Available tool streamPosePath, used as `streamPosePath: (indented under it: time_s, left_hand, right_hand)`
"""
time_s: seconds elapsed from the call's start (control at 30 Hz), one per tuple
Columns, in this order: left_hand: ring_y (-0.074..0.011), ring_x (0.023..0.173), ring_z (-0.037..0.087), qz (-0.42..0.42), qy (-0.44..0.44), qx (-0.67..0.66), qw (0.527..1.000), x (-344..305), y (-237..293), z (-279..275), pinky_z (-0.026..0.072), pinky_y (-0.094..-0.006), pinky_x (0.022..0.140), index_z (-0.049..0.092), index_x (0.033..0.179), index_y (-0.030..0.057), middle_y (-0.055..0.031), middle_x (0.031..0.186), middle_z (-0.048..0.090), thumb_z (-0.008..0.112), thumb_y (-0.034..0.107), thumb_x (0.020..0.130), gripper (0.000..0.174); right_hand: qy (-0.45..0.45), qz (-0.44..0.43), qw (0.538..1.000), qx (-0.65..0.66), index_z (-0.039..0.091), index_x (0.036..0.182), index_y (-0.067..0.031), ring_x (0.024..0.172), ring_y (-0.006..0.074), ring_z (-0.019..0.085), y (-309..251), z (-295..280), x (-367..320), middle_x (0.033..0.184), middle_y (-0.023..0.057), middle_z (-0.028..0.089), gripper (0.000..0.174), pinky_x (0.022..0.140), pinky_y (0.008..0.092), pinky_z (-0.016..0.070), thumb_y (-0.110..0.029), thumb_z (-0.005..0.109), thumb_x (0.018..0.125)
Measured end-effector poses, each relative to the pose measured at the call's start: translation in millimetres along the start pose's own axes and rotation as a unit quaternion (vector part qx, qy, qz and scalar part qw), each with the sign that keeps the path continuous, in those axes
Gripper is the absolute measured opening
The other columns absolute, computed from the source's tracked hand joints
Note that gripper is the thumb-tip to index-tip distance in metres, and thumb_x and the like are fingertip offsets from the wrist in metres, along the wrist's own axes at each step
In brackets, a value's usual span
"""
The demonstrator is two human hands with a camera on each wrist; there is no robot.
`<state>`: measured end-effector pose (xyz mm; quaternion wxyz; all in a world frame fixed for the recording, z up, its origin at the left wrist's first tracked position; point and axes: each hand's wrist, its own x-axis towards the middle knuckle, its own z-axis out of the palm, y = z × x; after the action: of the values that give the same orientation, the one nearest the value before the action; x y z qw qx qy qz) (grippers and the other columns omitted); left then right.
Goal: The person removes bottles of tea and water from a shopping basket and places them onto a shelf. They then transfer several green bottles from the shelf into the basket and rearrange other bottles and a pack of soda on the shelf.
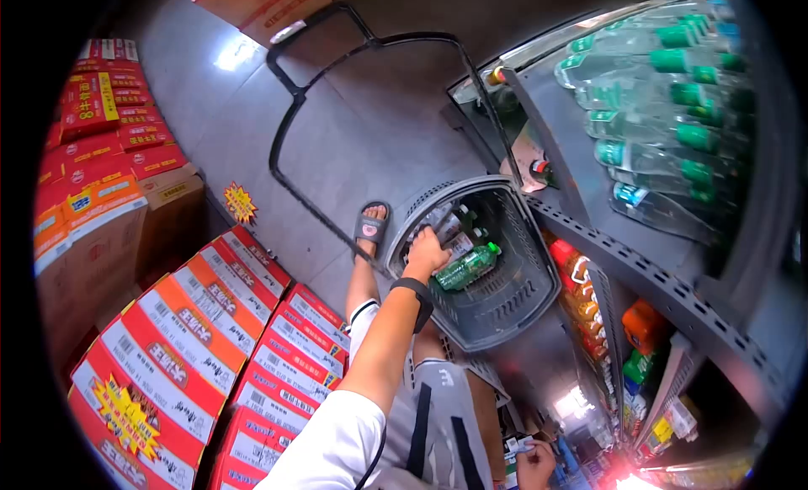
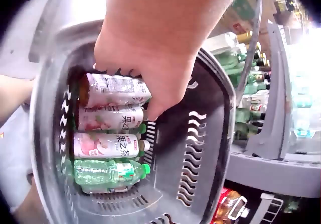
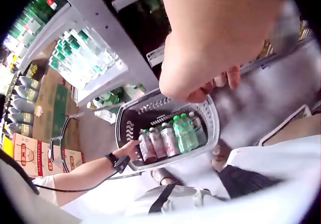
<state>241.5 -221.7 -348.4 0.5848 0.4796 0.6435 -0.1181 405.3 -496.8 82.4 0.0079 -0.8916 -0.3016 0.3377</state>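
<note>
A dark grey shopping basket holds several drink bottles lying side by side. My left hand reaches inside, its fingers curled over the end bottle of fruit tea and its thumb by the cap end. Beside that bottle lie two more pale-labelled fruit tea bottles, one with a pink fruit picture. A green soda bottle with a green cap lies at the row's other end. My right hand hangs away from the basket, fingers loosely curled, with nothing seen in them.
Stacked red and white cartons line the left side. At right, a grey metal shelf carries clear green-capped bottles. The basket's long black handle stretches out over the tiled floor. A sandalled foot stands beside the basket.
</note>
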Motion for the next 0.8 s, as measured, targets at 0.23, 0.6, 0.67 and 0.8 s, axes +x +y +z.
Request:
streamPosePath:
  time_s: [0.23, 0.6, 0.67, 0.8]
  left_hand:
    - [-0.0329, 0.112, 0.060, 0.018, 0.103, 0.111, 0.988, 65, -1, 29, 0.0493, -0.0408, 0.094, 0.062, 0.116, 0.0009, -0.0195, 0.117, 0.063, 0.072, 0.036, 0.078, 0.052]
    - [-0.0283, 0.100, 0.065, -0.108, -0.125, -0.051, 0.985, 111, -15, 27, 0.0485, -0.0371, 0.089, 0.066, 0.110, 0.0047, -0.0199, 0.105, 0.067, 0.063, 0.029, 0.070, 0.048]
    - [-0.0277, 0.098, 0.065, -0.152, -0.164, -0.129, 0.966, 87, 1, 7, 0.0485, -0.0370, 0.088, 0.066, 0.111, 0.0038, -0.0197, 0.102, 0.068, 0.063, 0.029, 0.069, 0.049]
    - [-0.0276, 0.086, 0.067, 0.067, -0.165, -0.027, 0.984, 109, -16, 21, 0.0517, -0.0375, 0.076, 0.063, 0.103, 0.0038, -0.0166, 0.097, 0.067, 0.067, 0.025, 0.064, 0.045]
  right_hand:
    - [0.052, -0.132, 0.990, 0.023, 0.054, 0.072, 0.0002, 0.082, 0.0327, 0.061, -18, 156, 193, 0.088, 0.0151, 0.062, 0.012, 0.073, 0.0376, 0.0497, -0.001, 0.066, 0.070]
    - [-0.058, 0.073, 0.977, 0.194, 0.046, 0.126, 0.0022, 0.106, 0.0302, 0.058, -27, 376, 400, 0.115, 0.0201, 0.060, 0.076, 0.094, 0.0378, 0.0442, -0.026, 0.082, 0.066]
    - [-0.040, 0.083, 0.973, 0.211, 0.030, 0.139, -0.0001, 0.110, 0.0282, 0.056, -19, 401, 405, 0.119, 0.0179, 0.057, 0.091, 0.097, 0.0360, 0.0431, -0.015, 0.080, 0.064]
    - [-0.148, 0.094, 0.917, 0.357, 0.031, 0.136, 0.0012, 0.109, 0.0240, 0.055, -22, 404, 420, 0.122, 0.0154, 0.054, 0.084, 0.095, 0.0353, 0.0449, -0.002, 0.073, 0.064]
